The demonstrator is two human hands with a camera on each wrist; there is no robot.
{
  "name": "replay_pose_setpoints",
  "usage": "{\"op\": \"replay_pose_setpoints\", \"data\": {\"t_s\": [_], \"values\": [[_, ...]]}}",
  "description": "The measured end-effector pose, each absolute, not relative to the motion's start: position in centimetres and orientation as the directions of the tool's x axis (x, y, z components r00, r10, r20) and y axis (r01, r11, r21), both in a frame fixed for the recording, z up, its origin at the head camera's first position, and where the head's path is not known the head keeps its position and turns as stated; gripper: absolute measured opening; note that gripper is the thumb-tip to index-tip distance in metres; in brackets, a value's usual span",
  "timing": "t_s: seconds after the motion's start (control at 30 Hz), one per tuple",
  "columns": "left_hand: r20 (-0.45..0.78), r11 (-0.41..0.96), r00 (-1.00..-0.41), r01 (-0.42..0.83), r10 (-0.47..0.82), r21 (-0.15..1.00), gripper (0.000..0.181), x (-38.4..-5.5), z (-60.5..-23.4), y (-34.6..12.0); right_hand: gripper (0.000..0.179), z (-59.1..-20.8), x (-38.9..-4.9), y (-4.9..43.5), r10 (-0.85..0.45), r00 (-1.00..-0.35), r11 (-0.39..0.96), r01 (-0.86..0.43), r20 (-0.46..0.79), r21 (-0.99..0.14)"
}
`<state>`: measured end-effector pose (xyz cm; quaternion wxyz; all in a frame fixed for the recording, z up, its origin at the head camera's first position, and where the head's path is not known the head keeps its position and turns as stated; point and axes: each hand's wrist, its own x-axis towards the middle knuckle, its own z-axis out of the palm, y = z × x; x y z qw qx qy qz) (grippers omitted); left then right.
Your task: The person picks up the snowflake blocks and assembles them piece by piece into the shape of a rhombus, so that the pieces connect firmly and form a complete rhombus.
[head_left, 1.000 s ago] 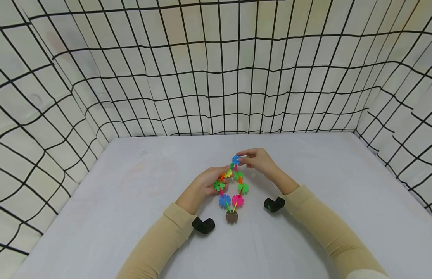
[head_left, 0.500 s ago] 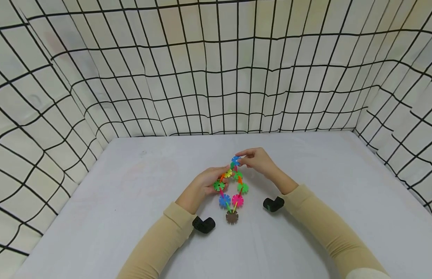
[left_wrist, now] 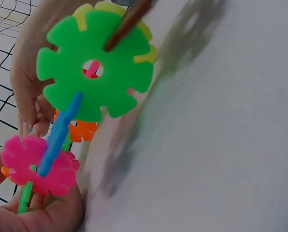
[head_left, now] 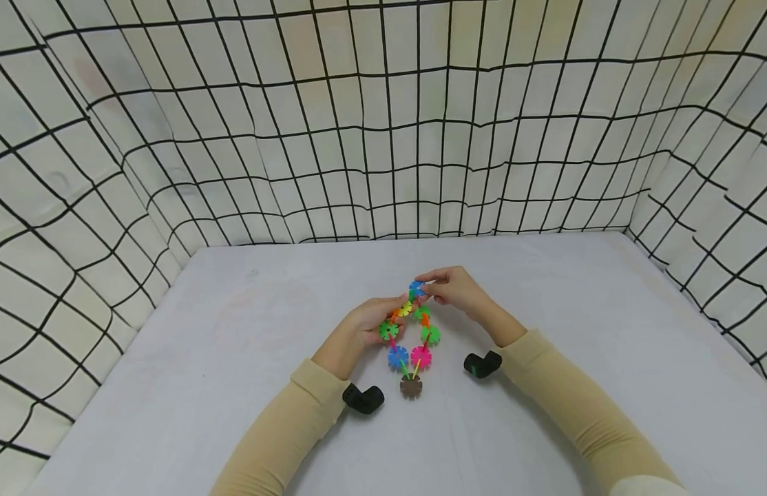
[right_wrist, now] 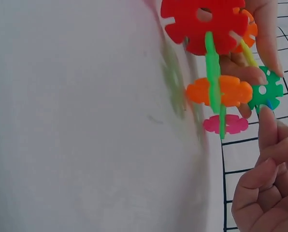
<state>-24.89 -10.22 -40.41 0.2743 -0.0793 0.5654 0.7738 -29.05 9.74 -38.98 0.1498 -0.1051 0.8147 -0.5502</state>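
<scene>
In the head view a closed loop of interlocked notched plastic discs is held over the table. A brown disc (head_left: 411, 386) forms its near end, with a pink disc (head_left: 421, 357) and another blue disc behind. My left hand (head_left: 372, 320) grips the loop's left side, near a yellow disc (head_left: 405, 308) and a green disc (head_left: 388, 331). At the far tip, my right hand (head_left: 456, 288) pinches a blue disc (head_left: 416, 288) between thumb and fingers. This disc overlaps an edge-on green disc (right_wrist: 266, 90), seen face-on in the right wrist view. In the left wrist view another green disc (left_wrist: 71, 58) fills the foreground.
A white cloth covers the table (head_left: 235, 372). Black grid netting (head_left: 383, 138) over pale sheeting rises at the back and both sides. A black camera mount (head_left: 363, 399) sits at the left wrist, and a similar mount (head_left: 482, 365) at the right.
My right hand has brought the blue disc slightly down and left, closer against the loop's far tip. The left hand keeps its grip almost unmoved.
</scene>
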Motion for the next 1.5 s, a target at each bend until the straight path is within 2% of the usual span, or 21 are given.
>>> {"op": "replay_pose_setpoints", "data": {"t_s": [0.3,0.5,0.7,0.9,1.03,1.2,1.5], "values": [[-0.435,-0.182,-0.84,-0.507,0.325,0.843,0.041,-24.8,-40.0,-10.0,0.037,-38.6,-29.4,10.9,-0.407,-0.908,0.426,-0.087,-0.105,-0.9],[-0.451,-0.158,-0.84,-0.51,0.303,0.845,0.042,-24.9,-40.0,-10.1,0.047,-38.8,-30.1,12.1,-0.436,-0.887,0.448,-0.067,-0.152,-0.892],[-0.461,-0.134,-0.842,-0.51,0.28,0.85,0.042,-24.8,-40.0,-10.3,0.047,-39.3,-30.8,12.8,-0.497,-0.832,0.508,-0.05,-0.245,-0.86],[-0.467,-0.147,-0.842,-0.515,0.269,0.845,0.041,-24.7,-39.9,-10.3,0.056,-39.1,-31.2,12.1,-0.562,-0.777,0.589,-0.133,-0.285,-0.797],[-0.488,-0.172,-0.833,-0.538,0.263,0.825,0.041,-24.8,-39.9,-10.3,0.051,-39.0,-31.1,11.0,-0.59,-0.748,0.628,-0.189,-0.304,-0.755],[-0.479,-0.184,-0.845,-0.523,0.236,0.832,0.046,-24.8,-40.1,-10.1,0.044,-39.1,-30.8,10.2,-0.588,-0.753,0.637,-0.206,-0.296,-0.743],[-0.438,-0.15,-0.889,-0.454,0.132,0.878,0.052,-24.7,-40.1,-9.9,0.042,-39.5,-30.6,10.6,-0.576,-0.775,0.568,-0.15,-0.26,-0.809]]}}
